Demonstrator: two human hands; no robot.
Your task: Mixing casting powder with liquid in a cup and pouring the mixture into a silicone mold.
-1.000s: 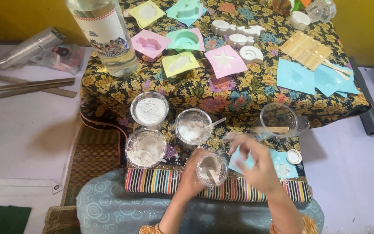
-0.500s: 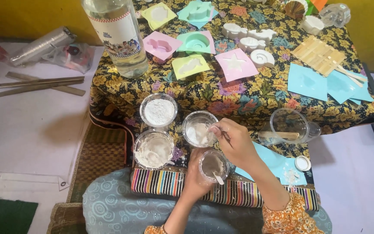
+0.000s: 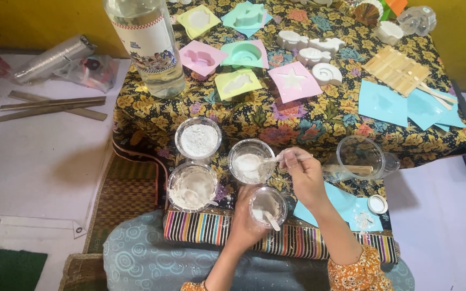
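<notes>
My left hand [image 3: 242,220] cups a small clear cup [image 3: 268,205] near the table's front edge; the cup holds whitish mix and a wooden stick. My right hand [image 3: 304,175] pinches a small white spoon [image 3: 272,159] whose bowl dips into the white powder of a clear cup [image 3: 249,161] just behind. Two more clear cups stand to the left: one with dry white powder [image 3: 198,138] and one with wet white paste [image 3: 192,185].
A tall clear bottle [image 3: 148,46] stands at the back left of the floral cloth [image 3: 254,116]. Coloured moulds [image 3: 242,53], white cast shapes [image 3: 309,56], blue sheets [image 3: 384,102], wooden sticks [image 3: 397,67] and an empty clear cup [image 3: 361,155] lie beyond. A small white cap [image 3: 377,203] sits right.
My right hand moved left from the blue sheet to the middle powder cup and now holds the spoon in it. The left hand keeps hold of the small cup.
</notes>
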